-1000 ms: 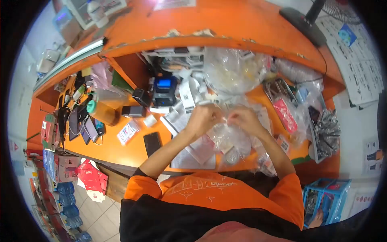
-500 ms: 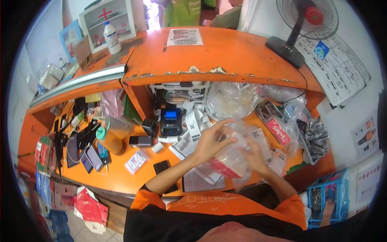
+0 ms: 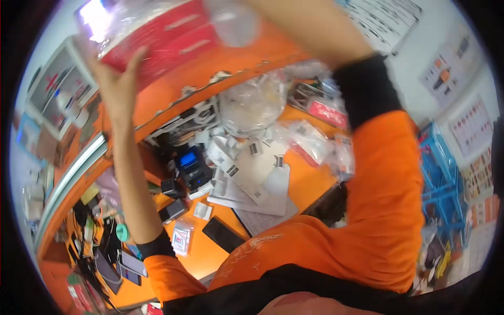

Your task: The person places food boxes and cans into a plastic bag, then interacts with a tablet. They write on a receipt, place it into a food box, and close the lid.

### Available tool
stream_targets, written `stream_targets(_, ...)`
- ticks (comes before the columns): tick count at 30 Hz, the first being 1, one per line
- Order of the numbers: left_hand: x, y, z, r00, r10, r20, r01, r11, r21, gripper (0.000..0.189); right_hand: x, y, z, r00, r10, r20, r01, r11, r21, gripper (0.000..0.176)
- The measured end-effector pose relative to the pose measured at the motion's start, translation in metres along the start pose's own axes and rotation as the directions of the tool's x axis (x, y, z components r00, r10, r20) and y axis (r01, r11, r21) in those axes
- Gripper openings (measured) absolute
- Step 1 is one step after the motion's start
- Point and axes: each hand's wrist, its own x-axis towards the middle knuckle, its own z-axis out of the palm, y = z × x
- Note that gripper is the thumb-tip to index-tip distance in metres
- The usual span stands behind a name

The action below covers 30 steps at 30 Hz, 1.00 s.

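Observation:
My left hand [image 3: 118,84] is raised over the orange counter and grips the left end of a red package [image 3: 173,44], its thumb across the front. Clear plastic covers part of this package, and white lettering shows on it. My right arm reaches up past the top edge of the view, so that hand is out of sight. A clear rounded plastic piece [image 3: 236,26] lies against the package's right end. Below, a plastic bag with a red-edged item [image 3: 310,144] lies on the desk.
A black label printer [image 3: 193,165], papers [image 3: 257,184] and a dark phone [image 3: 223,234] lie on the desk. A big plastic bag [image 3: 252,107] sits under the counter shelf. Blue baskets [image 3: 441,184] stand at right. Phones and cables crowd the left.
Both arms have gone from low over the desk up to the raised counter. The red package now appears there, by my left hand. The view has tilted, and the right hand has left it.

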Motion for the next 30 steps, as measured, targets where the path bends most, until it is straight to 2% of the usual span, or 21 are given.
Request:
stream_targets(2,0.004,-0.028,0.001,0.971,-0.209,0.121,0.219,0.973,-0.076,0.079,0.035,0.017,0.063,0.986,0.094,-0.137,-0.090,0.995,0.035,0.049)
stream_targets(4,0.009,-0.054,0.007,0.993,-0.117,0.030,0.108,0.971,0.215,0.078,0.056,0.022,0.117,0.905,0.272,-0.328,-0.275,0.961,0.038,0.051)
stream_targets(6,0.007,-0.082,0.008,0.997,0.053,0.052,-0.071,0.881,0.468,0.076,0.018,-0.001,0.119,0.881,0.330,-0.340,-0.269,0.939,0.214,0.044)
stream_targets(8,-0.003,-0.132,0.016,0.978,-0.181,-0.104,0.189,0.980,0.068,0.077,0.043,0.003,0.176,0.821,0.381,-0.425,-0.363,0.923,0.126,0.040)
stream_targets(10,-0.016,-0.184,0.003,0.978,-0.105,-0.183,0.180,0.866,0.467,0.070,0.030,-0.009,0.179,0.909,0.332,-0.253,-0.290,0.938,0.188,0.035)
stream_targets(11,-0.019,-0.179,0.001,0.983,-0.096,-0.159,0.160,0.872,0.462,0.067,0.023,-0.016,0.189,0.875,0.333,-0.352,-0.286,0.941,0.178,0.036)
stream_targets(12,-0.018,-0.172,-0.003,0.987,-0.088,-0.135,0.141,0.877,0.459,0.064,0.033,-0.015,0.212,0.834,0.355,-0.423,-0.238,0.922,0.304,0.037)
stream_targets(13,-0.013,-0.184,-0.011,0.963,-0.259,-0.072,0.269,0.920,0.285,0.062,0.038,-0.012,0.229,0.783,0.384,-0.489,-0.178,0.892,0.417,0.038)
stream_targets(14,-0.006,-0.195,-0.018,0.910,-0.415,0.026,0.409,0.905,0.117,0.060,0.009,-0.019,0.206,0.769,0.314,-0.557,-0.162,0.938,0.305,0.039)
stream_targets(15,-0.005,-0.194,-0.020,0.907,-0.408,0.109,0.418,0.903,-0.103,0.058,-0.034,-0.034,0.169,0.758,0.230,-0.610,-0.146,0.972,0.185,0.041)
stream_targets(16,-0.006,-0.192,-0.021,0.903,-0.389,0.183,0.428,0.846,-0.318,0.057,-0.066,-0.051,0.150,0.624,0.301,-0.721,-0.149,0.952,0.268,0.042)
stream_targets(17,-0.009,-0.195,-0.027,0.900,-0.388,0.201,0.432,0.857,-0.282,0.057,-0.106,-0.067,0.129,0.469,0.375,-0.800,-0.143,0.926,0.351,0.043)
stream_targets(18,-0.011,-0.198,-0.036,0.904,-0.391,0.174,0.415,0.899,-0.137,0.057,-0.213,-0.077,0.067,0.691,0.356,-0.630,0.024,0.859,0.511,0.042)
stream_targets(19,-0.012,-0.207,-0.046,0.910,-0.390,0.140,0.391,0.920,0.019,0.058,-0.273,-0.087,0.057,0.625,0.402,-0.670,-0.040,0.873,0.486,0.027)
stream_targets(22,-0.003,-0.238,-0.073,0.930,-0.361,0.070,0.301,0.856,0.420,0.059,-0.504,-0.079,-0.012,0.568,0.763,-0.308,-0.527,0.625,0.576,0.030)
stream_targets(23,0.002,-0.246,-0.079,0.937,-0.346,0.054,0.270,0.812,0.518,0.059,-0.559,-0.087,-0.010,0.232,0.933,-0.275,-0.712,0.356,0.606,0.039)
stream_targets(24,0.006,-0.253,-0.085,0.941,-0.336,0.039,0.245,0.757,0.606,0.060,-0.613,-0.092,-0.006,0.038,0.973,-0.227,-0.852,0.150,0.501,0.049)
stream_targets(25,0.009,-0.256,-0.087,0.945,-0.325,0.035,0.216,0.699,0.682,0.060,-0.662,-0.100,-0.015,0.073,0.960,-0.271,-0.973,0.129,0.192,0.068)
stream_targets(26,0.011,-0.259,-0.089,0.949,-0.313,0.032,0.187,0.642,0.744,0.061,-0.685,-0.111,-0.017,0.056,0.968,-0.246,-0.976,0.105,0.191,0.068)
stream_targets(28,0.015,-0.255,-0.090,0.954,-0.291,0.075,0.109,0.567,0.816,0.058,-0.715,-0.139,-0.019,0.028,0.997,0.071,-0.984,0.040,-0.175,0.093)
stream_targets(30,0.018,-0.243,-0.083,0.955,-0.270,0.125,0.033,0.514,0.857,0.056,-0.734,-0.148,-0.004,0.047,0.995,0.092,-0.964,0.069,-0.258,0.103)
